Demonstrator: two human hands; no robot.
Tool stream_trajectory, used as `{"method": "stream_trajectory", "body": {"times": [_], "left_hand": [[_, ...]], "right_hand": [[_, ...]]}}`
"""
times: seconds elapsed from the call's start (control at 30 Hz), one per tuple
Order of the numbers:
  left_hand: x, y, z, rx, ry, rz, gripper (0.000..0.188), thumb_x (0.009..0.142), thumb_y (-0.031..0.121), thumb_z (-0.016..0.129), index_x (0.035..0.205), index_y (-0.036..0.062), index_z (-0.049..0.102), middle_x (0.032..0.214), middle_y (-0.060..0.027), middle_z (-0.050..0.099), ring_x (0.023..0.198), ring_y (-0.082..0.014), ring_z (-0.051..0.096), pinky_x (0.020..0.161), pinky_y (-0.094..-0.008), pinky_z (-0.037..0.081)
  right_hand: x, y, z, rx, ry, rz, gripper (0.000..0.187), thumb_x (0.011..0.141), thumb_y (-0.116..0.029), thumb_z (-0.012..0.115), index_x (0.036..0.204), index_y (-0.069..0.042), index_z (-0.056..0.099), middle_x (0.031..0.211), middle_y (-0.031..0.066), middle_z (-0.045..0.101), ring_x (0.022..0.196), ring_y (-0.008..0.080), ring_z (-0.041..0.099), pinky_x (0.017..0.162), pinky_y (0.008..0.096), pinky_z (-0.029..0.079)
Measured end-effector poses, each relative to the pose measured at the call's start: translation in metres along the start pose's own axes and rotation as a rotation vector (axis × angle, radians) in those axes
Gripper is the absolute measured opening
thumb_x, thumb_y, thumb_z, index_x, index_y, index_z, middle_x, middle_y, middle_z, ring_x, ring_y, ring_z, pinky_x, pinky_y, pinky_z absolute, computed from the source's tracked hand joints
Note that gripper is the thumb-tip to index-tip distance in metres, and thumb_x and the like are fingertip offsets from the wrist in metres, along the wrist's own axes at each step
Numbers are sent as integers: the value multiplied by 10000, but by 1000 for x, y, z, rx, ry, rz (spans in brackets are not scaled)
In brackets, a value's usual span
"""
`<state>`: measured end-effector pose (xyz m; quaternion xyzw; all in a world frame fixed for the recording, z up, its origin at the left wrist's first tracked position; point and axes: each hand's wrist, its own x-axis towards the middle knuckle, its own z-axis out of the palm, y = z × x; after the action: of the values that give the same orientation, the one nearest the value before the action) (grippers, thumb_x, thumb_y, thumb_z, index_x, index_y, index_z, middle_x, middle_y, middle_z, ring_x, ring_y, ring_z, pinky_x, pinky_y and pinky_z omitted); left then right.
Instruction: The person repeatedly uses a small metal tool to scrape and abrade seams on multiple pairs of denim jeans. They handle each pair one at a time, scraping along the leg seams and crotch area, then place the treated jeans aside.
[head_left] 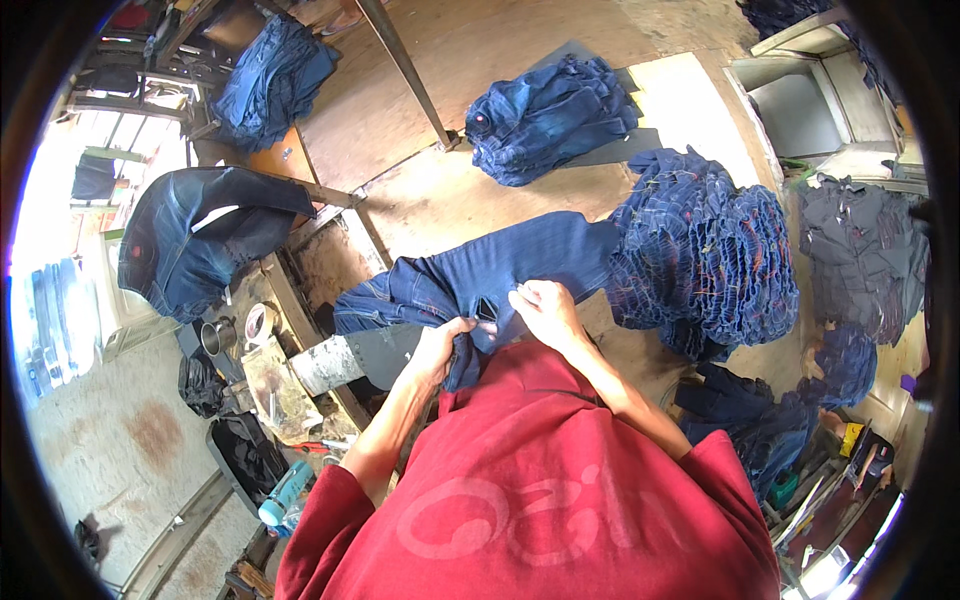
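A pair of dark blue jeans lies in front of my body, one leg stretching right toward a tall stack. My left hand is closed on a bunched edge of the jeans, near my waist. To its right, my right hand pinches the same denim, fingertips pressed together. Between the hands sits a small dark patch edged with pale cloth; whether it is an opening or a separate piece, I cannot tell. Anything small inside the right fingertips is hidden.
Folded denim is stacked at the right, with another pile farther off. Jeans drape over a frame at left, beside a tape roll and a metal cup. A metal post rises beyond. A turquoise bottle stands low left.
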<state>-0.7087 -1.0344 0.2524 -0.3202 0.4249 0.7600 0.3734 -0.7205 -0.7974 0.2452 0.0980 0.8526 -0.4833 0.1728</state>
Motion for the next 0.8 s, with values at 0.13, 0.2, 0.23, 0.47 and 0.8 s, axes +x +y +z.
{"method": "stream_trajectory", "body": {"times": [0.13,0.2,0.23,0.47,0.8], "left_hand": [[2,5,2,-34,-28,-53,247,976,33,639,1124,-123,761,1089,-206,820,954,-283,792,942,-387,643],[3,7,8,-27,18,-66,187,993,59,672,1065,-82,772,1017,-184,820,893,-262,794,880,-371,649],[4,9,11,-39,44,-100,164,1001,72,688,1036,-61,777,981,-173,820,863,-252,795,849,-362,652],[6,8,15,116,52,-31,129,991,88,732,1018,-26,787,988,-156,825,816,-232,775,843,-333,638],[9,1,-8,-157,-82,-182,293,994,111,629,1203,-72,722,1139,-220,811,987,-290,779,983,-405,613]], "right_hand": [[-2,-2,0,-24,0,15,424,994,-320,761,755,-4,613,705,226,628,654,435,629,634,494,480],[-3,-4,0,8,13,-13,428,995,-320,760,751,-5,604,702,224,622,648,435,618,629,493,474],[-3,-4,0,-11,4,-6,429,995,-320,760,750,-6,600,700,224,618,645,435,613,627,492,471],[-2,-1,3,22,25,-26,440,992,-311,761,736,-8,571,686,221,592,632,427,596,613,495,459],[3,3,0,8,-22,-63,464,1026,-317,759,761,-1,545,685,160,558,588,261,530,592,466,432]]}}
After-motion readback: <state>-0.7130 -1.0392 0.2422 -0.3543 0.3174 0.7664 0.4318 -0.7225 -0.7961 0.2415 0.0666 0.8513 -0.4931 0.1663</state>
